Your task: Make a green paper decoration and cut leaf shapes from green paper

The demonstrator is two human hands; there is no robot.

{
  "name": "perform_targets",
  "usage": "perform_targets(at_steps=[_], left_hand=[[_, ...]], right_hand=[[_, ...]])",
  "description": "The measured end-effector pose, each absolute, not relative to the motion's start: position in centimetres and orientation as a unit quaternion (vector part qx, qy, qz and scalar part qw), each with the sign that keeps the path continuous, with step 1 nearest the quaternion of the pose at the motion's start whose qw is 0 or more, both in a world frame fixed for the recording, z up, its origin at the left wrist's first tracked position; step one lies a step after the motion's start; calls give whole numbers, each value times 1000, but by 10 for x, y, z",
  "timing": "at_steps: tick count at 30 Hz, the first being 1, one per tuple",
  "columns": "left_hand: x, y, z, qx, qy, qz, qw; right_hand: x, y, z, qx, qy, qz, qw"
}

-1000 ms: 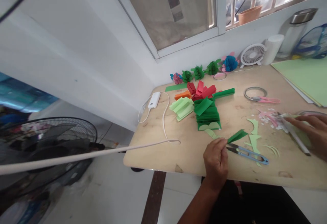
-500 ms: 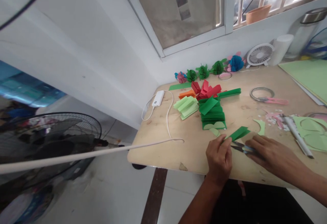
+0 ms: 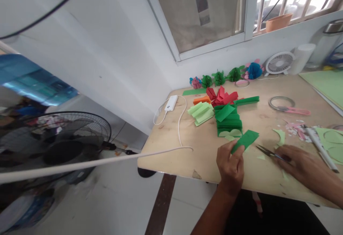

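Note:
My left hand [image 3: 230, 163] pinches a folded green paper strip [image 3: 245, 141] between thumb and fingers, above the front of the table. To its right, my right hand [image 3: 296, 161] is closed round a pair of scissors [image 3: 268, 151], whose dark blades point left, apart from the strip. The handles are mostly covered by the fingers. Just beyond the left hand lies a stack of folded dark green paper [image 3: 229, 118] with light green rounded pieces [image 3: 230, 133] at its near end. A small pale green scrap [image 3: 261, 157] rests below the blades.
Light green [image 3: 202, 113], orange [image 3: 201, 100] and red folded papers [image 3: 222, 96] lie behind. Paper figures [image 3: 219, 78] line the wall beside a small white fan [image 3: 280, 63]. A white cable [image 3: 180, 127] crosses the left side. A tape ring [image 3: 282, 102] and grey marker [image 3: 321, 149] lie right.
The scissors have drawn back to the right, away from the green strip. The strip has turned to show its broad face, and a small scrap now lies on the table. The view shifted slightly.

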State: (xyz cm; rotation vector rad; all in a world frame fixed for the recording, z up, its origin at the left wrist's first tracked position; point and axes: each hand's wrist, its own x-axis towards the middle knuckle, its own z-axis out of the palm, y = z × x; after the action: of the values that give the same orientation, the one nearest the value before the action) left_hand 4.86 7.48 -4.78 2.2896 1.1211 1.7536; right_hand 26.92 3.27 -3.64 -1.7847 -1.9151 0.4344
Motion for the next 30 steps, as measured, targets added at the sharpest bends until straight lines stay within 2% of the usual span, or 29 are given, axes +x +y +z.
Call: perform_targets(at_steps=[3, 4, 8, 9, 16, 24, 27, 30], left_hand=[[50, 78, -46, 729, 360, 582, 13], [51, 80, -46, 727, 357, 587, 9], [59, 87, -41, 730, 344, 590, 5], [62, 89, -40, 733, 340, 589, 7], [84, 108, -32, 742, 308, 595, -12], [92, 119, -37, 776, 294, 558, -16], [86, 115, -36, 759, 321, 564, 63], [82, 119, -26, 658, 417, 568, 265]], right_hand=[[270, 25, -26, -700, -634, 152, 292], [268, 25, -23, -719, -582, 179, 336], [254, 40, -16, -671, -333, 406, 524], [249, 46, -16, -656, -310, 420, 545], [217, 86, -13, -544, -259, 522, 604], [220, 108, -7, -522, -263, 519, 623], [227, 114, -7, -534, -276, 499, 624], [233, 119, -8, -554, -293, 481, 613]])
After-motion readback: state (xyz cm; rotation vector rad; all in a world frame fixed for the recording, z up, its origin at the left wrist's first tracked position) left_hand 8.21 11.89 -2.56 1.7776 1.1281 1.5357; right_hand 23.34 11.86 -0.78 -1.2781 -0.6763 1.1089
